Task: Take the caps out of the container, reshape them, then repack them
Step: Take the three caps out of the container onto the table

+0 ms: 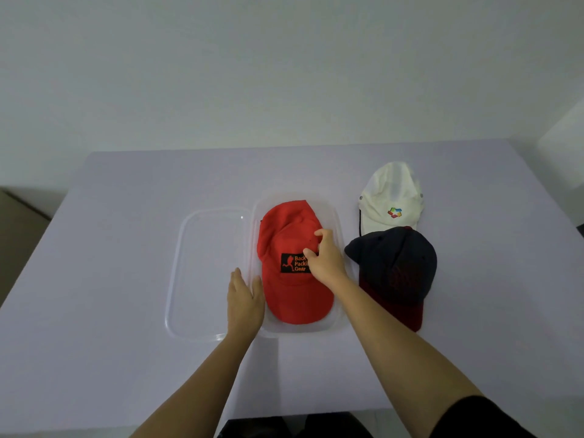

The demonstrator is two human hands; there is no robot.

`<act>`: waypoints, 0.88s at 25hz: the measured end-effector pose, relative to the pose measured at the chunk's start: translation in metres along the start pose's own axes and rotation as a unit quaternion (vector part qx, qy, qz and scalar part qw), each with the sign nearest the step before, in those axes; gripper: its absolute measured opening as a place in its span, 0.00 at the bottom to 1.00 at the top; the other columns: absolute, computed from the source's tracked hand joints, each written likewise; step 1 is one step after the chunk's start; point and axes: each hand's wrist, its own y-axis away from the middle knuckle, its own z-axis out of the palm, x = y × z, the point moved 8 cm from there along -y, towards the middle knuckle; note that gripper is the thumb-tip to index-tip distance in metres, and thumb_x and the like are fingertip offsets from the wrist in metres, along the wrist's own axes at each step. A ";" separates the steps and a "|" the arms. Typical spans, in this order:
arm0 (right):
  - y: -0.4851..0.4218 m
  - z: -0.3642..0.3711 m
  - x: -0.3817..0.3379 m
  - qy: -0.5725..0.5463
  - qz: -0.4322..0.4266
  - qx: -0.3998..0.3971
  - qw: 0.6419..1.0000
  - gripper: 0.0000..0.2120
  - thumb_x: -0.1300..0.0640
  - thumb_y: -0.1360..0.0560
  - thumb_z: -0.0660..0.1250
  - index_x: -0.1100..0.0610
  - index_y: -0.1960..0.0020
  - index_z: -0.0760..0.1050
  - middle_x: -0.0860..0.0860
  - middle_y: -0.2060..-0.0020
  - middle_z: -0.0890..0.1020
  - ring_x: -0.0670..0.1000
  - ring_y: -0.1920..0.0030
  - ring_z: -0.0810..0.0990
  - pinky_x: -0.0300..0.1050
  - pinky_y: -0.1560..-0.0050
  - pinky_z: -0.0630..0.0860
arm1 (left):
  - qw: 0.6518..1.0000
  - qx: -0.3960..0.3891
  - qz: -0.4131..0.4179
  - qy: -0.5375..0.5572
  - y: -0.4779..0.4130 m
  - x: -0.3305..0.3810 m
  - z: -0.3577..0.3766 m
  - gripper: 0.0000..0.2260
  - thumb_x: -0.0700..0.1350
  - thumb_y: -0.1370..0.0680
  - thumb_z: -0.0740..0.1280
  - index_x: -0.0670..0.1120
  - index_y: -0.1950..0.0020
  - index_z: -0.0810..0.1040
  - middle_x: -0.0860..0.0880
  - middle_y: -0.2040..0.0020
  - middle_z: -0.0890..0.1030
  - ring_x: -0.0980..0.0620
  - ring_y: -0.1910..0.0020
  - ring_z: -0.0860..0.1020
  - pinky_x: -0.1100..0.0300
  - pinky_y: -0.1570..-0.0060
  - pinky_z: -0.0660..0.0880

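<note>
A red cap with a black logo patch lies in the clear plastic container at the table's middle, its brim toward me. My right hand is on the cap's crown, thumb and fingers pinching the red fabric. My left hand lies flat with straight fingers against the container's left wall, beside the cap's brim. A dark navy cap with a maroon brim sits on the table right of the container. Behind it rests a white cap with a coloured logo.
The container's clear lid lies flat on the table, touching the container's left side. The lavender table ends at a white wall behind. A white object stands off the far right corner.
</note>
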 end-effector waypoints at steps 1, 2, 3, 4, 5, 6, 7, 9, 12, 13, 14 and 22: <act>0.003 -0.006 -0.007 -0.018 -0.011 0.010 1.000 0.18 0.60 0.23 0.63 0.57 0.35 0.62 0.57 0.46 0.76 0.55 0.49 0.77 0.44 0.54 0.71 | 0.999 0.025 0.025 -0.003 0.000 0.010 -0.006 0.25 0.49 0.19 0.54 0.40 0.24 0.53 0.42 0.23 0.57 0.46 0.24 0.55 0.53 0.27 0.54; 0.007 -0.013 -0.015 -0.042 -0.021 0.024 0.999 0.18 0.60 0.23 0.63 0.57 0.35 0.63 0.56 0.49 0.76 0.54 0.50 0.77 0.44 0.53 0.72 | 0.998 0.042 0.052 0.005 -0.001 0.023 -0.011 0.26 0.50 0.19 0.54 0.41 0.24 0.52 0.43 0.23 0.54 0.48 0.24 0.53 0.55 0.27 0.51; 0.012 -0.021 -0.026 -0.069 -0.033 0.041 0.996 0.18 0.59 0.23 0.63 0.57 0.35 0.64 0.55 0.52 0.76 0.53 0.51 0.77 0.42 0.53 0.73 | 0.995 0.048 0.081 0.022 -0.003 0.038 -0.014 0.26 0.50 0.19 0.54 0.42 0.24 0.52 0.44 0.22 0.54 0.49 0.23 0.52 0.56 0.27 0.50; 0.018 -0.030 -0.036 -0.094 -0.046 0.061 0.993 0.18 0.59 0.24 0.64 0.56 0.35 0.64 0.52 0.54 0.75 0.52 0.53 0.76 0.39 0.54 0.73 | 0.992 0.044 0.105 0.045 -0.003 0.057 -0.016 0.26 0.50 0.19 0.54 0.43 0.24 0.52 0.45 0.23 0.55 0.50 0.24 0.54 0.57 0.27 0.51; 0.025 -0.044 -0.048 -0.115 -0.061 0.087 0.988 0.18 0.58 0.24 0.64 0.55 0.36 0.65 0.51 0.56 0.75 0.50 0.55 0.76 0.36 0.56 0.72 | 0.988 0.038 0.131 0.071 -0.002 0.077 -0.015 0.25 0.51 0.19 0.54 0.44 0.24 0.53 0.48 0.24 0.58 0.52 0.25 0.57 0.58 0.27 0.53; 0.032 -0.061 -0.058 -0.131 -0.082 0.119 0.981 0.18 0.58 0.24 0.65 0.55 0.36 0.66 0.50 0.58 0.74 0.49 0.56 0.76 0.35 0.57 0.71 | 0.983 0.033 0.151 0.099 0.001 0.098 -0.013 0.24 0.51 0.19 0.54 0.45 0.24 0.55 0.51 0.26 0.62 0.55 0.28 0.60 0.59 0.30 0.57; 0.040 -0.080 -0.068 -0.144 -0.104 0.153 0.972 0.18 0.58 0.25 0.65 0.54 0.36 0.67 0.49 0.60 0.74 0.49 0.57 0.76 0.35 0.55 0.71 | 0.977 0.027 0.171 0.127 0.003 0.117 -0.011 0.23 0.50 0.19 0.54 0.47 0.25 0.58 0.54 0.28 0.65 0.57 0.31 0.64 0.61 0.32 0.60; 0.058 -0.133 -0.074 -0.149 -0.141 0.240 0.949 0.18 0.58 0.25 0.66 0.53 0.37 0.69 0.48 0.61 0.74 0.46 0.57 0.76 0.38 0.52 0.73 | 0.962 -0.012 0.223 0.157 0.016 0.161 0.009 0.23 0.51 0.20 0.55 0.49 0.25 0.58 0.53 0.29 0.67 0.56 0.31 0.66 0.59 0.32 0.62; 0.075 -0.202 -0.068 -0.131 -0.169 0.314 0.925 0.18 0.57 0.26 0.66 0.53 0.36 0.69 0.46 0.61 0.74 0.42 0.56 0.75 0.36 0.50 0.74 | 0.946 -0.039 0.276 0.167 0.038 0.214 0.045 0.27 0.53 0.21 0.56 0.48 0.24 0.55 0.49 0.26 0.65 0.53 0.28 0.64 0.52 0.29 0.62; 0.078 -0.216 -0.068 -0.132 -0.173 0.326 0.920 0.19 0.57 0.25 0.66 0.53 0.36 0.69 0.46 0.61 0.73 0.42 0.56 0.76 0.35 0.50 0.73 | 0.940 -0.045 0.292 0.171 0.045 0.226 0.052 0.28 0.54 0.21 0.56 0.47 0.24 0.54 0.49 0.26 0.64 0.53 0.28 0.63 0.51 0.28 0.62; 0.079 -0.228 -0.064 -0.131 -0.172 0.340 0.915 0.19 0.57 0.25 0.66 0.53 0.35 0.69 0.44 0.62 0.73 0.41 0.56 0.76 0.32 0.50 0.72 | 0.936 -0.054 0.301 0.174 0.050 0.235 0.061 0.29 0.54 0.22 0.57 0.46 0.24 0.53 0.48 0.25 0.63 0.52 0.27 0.62 0.50 0.28 0.61; 0.043 -0.363 0.091 -0.117 -0.111 0.368 0.916 0.19 0.58 0.23 0.63 0.54 0.33 0.67 0.49 0.53 0.74 0.43 0.52 0.75 0.27 0.50 0.71 | 0.953 -0.104 0.264 0.102 0.099 0.299 0.262 0.33 0.54 0.22 0.60 0.41 0.24 0.51 0.40 0.24 0.58 0.43 0.25 0.57 0.48 0.26 0.55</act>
